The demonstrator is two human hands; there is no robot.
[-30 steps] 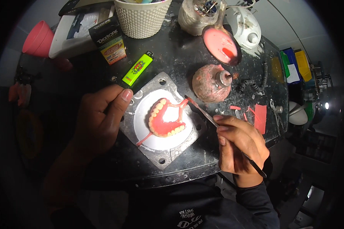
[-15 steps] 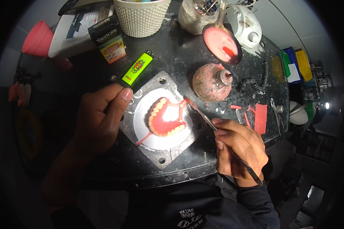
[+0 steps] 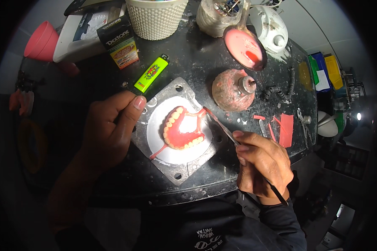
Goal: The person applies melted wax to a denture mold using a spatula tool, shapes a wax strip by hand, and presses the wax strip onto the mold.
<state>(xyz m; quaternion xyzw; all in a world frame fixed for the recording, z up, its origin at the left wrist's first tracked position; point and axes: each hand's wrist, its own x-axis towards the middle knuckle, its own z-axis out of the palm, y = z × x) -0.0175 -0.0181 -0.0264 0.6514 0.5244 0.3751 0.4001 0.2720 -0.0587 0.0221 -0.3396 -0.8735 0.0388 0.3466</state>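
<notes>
While left fingers [image 3: 130, 109] steady metal plate [image 3: 184, 167], right fingers [image 3: 243, 144] pinch tool [image 3: 222, 127] touching wax denture [image 3: 181, 133]

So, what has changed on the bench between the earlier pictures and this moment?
Very little. The right hand shifted slightly along the bench while keeping its thin metal tool, whose tip stays at the right end of the pink wax denture. The left hand still steadies the square metal plate at its left edge. The green lighter and the wax-stained burner did not move.

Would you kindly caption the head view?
Right hand touches thin tool to pink wax denture; left hand steadies metal plate.
</notes>
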